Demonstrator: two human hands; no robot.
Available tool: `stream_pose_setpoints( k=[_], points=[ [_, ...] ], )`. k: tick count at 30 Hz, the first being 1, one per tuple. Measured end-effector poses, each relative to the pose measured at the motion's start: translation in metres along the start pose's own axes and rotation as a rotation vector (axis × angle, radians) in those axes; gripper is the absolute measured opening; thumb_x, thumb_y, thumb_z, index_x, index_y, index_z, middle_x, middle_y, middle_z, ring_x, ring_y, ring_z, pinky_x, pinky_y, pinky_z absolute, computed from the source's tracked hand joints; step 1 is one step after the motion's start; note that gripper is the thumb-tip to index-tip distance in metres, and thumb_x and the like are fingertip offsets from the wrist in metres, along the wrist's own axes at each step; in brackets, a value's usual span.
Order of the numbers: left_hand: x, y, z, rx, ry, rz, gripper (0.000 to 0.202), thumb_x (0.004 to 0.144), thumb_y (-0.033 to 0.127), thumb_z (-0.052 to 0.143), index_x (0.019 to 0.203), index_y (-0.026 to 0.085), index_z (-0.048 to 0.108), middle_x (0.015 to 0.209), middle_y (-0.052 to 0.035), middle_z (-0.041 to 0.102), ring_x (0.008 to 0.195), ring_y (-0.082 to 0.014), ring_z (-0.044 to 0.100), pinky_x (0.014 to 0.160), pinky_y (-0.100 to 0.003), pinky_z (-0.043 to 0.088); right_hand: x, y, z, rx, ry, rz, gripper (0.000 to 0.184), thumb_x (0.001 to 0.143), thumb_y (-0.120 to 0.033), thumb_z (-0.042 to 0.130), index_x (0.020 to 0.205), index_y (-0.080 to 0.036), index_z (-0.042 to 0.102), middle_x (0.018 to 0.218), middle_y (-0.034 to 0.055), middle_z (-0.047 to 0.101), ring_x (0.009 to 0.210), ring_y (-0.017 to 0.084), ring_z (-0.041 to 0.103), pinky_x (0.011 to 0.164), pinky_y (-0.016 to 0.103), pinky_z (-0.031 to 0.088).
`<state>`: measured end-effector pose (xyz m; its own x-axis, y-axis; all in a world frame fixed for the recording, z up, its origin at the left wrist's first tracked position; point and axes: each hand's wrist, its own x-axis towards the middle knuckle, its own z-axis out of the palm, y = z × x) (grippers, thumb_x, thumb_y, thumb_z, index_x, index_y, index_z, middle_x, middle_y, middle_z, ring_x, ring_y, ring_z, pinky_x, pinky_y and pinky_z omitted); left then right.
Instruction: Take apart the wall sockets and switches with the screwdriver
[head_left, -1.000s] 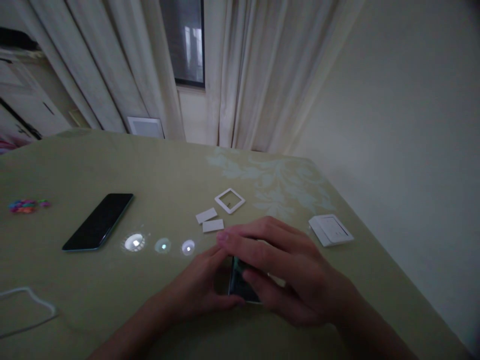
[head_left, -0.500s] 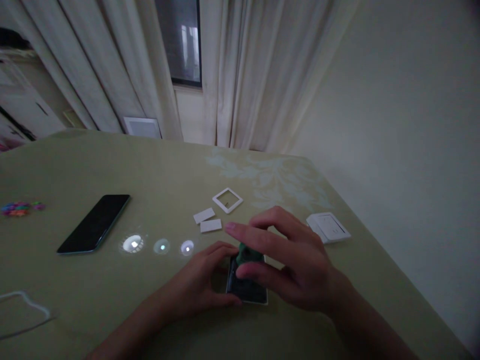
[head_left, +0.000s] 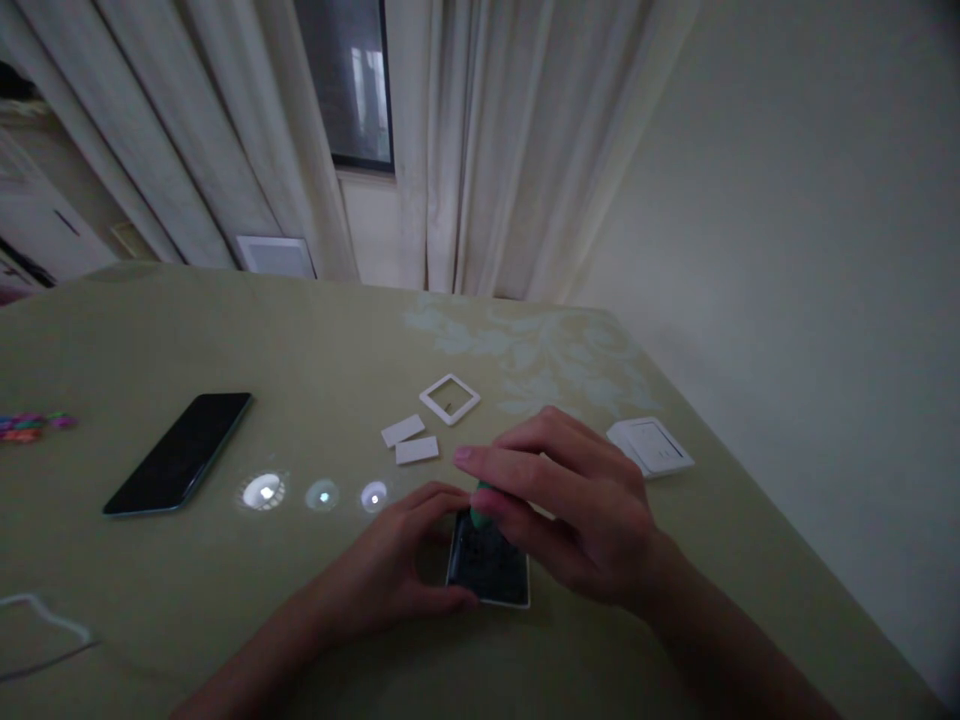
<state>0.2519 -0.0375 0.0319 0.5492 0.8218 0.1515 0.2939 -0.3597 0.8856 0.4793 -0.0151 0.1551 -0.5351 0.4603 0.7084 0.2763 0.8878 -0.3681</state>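
Observation:
My left hand (head_left: 411, 560) grips a dark-faced, white-edged wall switch module (head_left: 491, 575) by its left side, thumb at the near edge and fingers at the far edge. The module lies on the table. Above its far part my right hand (head_left: 574, 500) is closed around a short green screwdriver (head_left: 480, 508). Only a bit of the green handle shows; the fingers hide the rest, and the tip cannot be seen. Just beyond the hands lie a square white frame (head_left: 426, 391) and two small white plates, one (head_left: 417, 451) nearer than the other (head_left: 403, 431).
White switch panels (head_left: 651, 447) lie near the table's right edge. To the left are a black phone (head_left: 182, 450), a white cable (head_left: 52, 612) and small colourful pieces (head_left: 26, 427). A wall and curtains border the table (head_left: 315, 350). Lamp reflections shine on its surface.
My right fingers have closed further around the green handle, hiding more of it, and more of the dark module shows. The whole view has shifted slightly.

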Motion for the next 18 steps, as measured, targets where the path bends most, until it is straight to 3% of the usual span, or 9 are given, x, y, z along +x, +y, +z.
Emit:
stream_pose_setpoints(
  k=[2, 5, 7, 11, 13, 16, 18],
  points=[
    [-0.0003, -0.0005, 0.0003, 0.001, -0.001, 0.005, 0.063, 0.081, 0.028, 0.092, 0.138, 0.037, 0.065, 0.134, -0.0007, 0.073, 0.112, -0.0312, 0.076, 0.093, -0.043, 0.068, 0.0011, -0.0003, -0.0014, -0.007, -0.007, 0.001, 0.028, 0.108, -0.025, 0.069, 0.133, -0.014, 0.076, 0.109, 0.0096, 0.079, 0.099, 0.021, 0.072, 0.089, 0.035, 0.062],
    [-0.0002, -0.0011, 0.0002, 0.037, 0.015, 0.034, 0.061, 0.082, 0.028, 0.093, 0.135, 0.036, 0.065, 0.133, -0.0007, 0.072, 0.118, -0.0333, 0.074, 0.098, -0.044, 0.066, 0.0036, -0.0028, -0.0063, 0.096, -0.136, 0.071, 0.04, 0.111, -0.02, 0.059, 0.15, -0.014, 0.064, 0.137, 0.0122, 0.075, 0.125, 0.022, 0.07, 0.109, 0.036, 0.058],
    [-0.0001, -0.0015, 0.0004, 0.056, 0.006, 0.037, 0.061, 0.081, 0.028, 0.093, 0.135, 0.036, 0.064, 0.133, -0.0018, 0.072, 0.117, -0.0323, 0.074, 0.097, -0.045, 0.066, 0.0042, -0.0033, -0.0083, 0.154, -0.18, 0.105, 0.043, 0.112, -0.015, 0.056, 0.155, -0.015, 0.061, 0.142, 0.0117, 0.073, 0.13, 0.02, 0.069, 0.111, 0.034, 0.057],
    [-0.0008, -0.0039, 0.0016, 0.077, 0.003, 0.036, 0.064, 0.081, 0.028, 0.093, 0.137, 0.038, 0.062, 0.133, -0.0022, 0.072, 0.113, -0.0311, 0.075, 0.095, -0.045, 0.067, 0.002, 0.0, -0.0058, 0.102, -0.037, 0.079, 0.029, 0.103, -0.024, 0.078, 0.131, -0.015, 0.078, 0.105, 0.0057, 0.075, 0.095, 0.016, 0.072, 0.087, 0.027, 0.061],
    [-0.0012, -0.0052, 0.0018, 0.094, 0.006, 0.039, 0.065, 0.082, 0.029, 0.093, 0.138, 0.04, 0.061, 0.137, -0.0009, 0.071, 0.12, -0.0329, 0.073, 0.1, -0.047, 0.066, 0.0014, 0.0005, -0.005, 0.08, -0.01, 0.089, 0.032, 0.099, -0.03, 0.083, 0.127, -0.015, 0.08, 0.1, 0.005, 0.072, 0.091, 0.016, 0.07, 0.085, 0.027, 0.061],
    [-0.0011, -0.0064, 0.0013, 0.113, -0.006, 0.044, 0.067, 0.082, 0.034, 0.094, 0.138, 0.042, 0.058, 0.139, 0.0007, 0.07, 0.125, -0.0346, 0.072, 0.105, -0.049, 0.063, 0.0017, -0.0013, -0.0073, 0.179, -0.147, 0.128, 0.044, 0.108, -0.028, 0.069, 0.149, -0.011, 0.066, 0.13, 0.0129, 0.073, 0.12, 0.02, 0.07, 0.106, 0.031, 0.058],
    [-0.0008, -0.0066, 0.0009, 0.115, -0.016, 0.044, 0.065, 0.083, 0.036, 0.094, 0.137, 0.042, 0.058, 0.139, 0.0004, 0.07, 0.124, -0.0348, 0.072, 0.105, -0.049, 0.063, 0.0014, -0.0021, -0.0084, 0.208, -0.185, 0.131, 0.045, 0.111, -0.023, 0.061, 0.155, -0.011, 0.061, 0.134, 0.0126, 0.073, 0.122, 0.019, 0.07, 0.107, 0.031, 0.057]
  ],
)
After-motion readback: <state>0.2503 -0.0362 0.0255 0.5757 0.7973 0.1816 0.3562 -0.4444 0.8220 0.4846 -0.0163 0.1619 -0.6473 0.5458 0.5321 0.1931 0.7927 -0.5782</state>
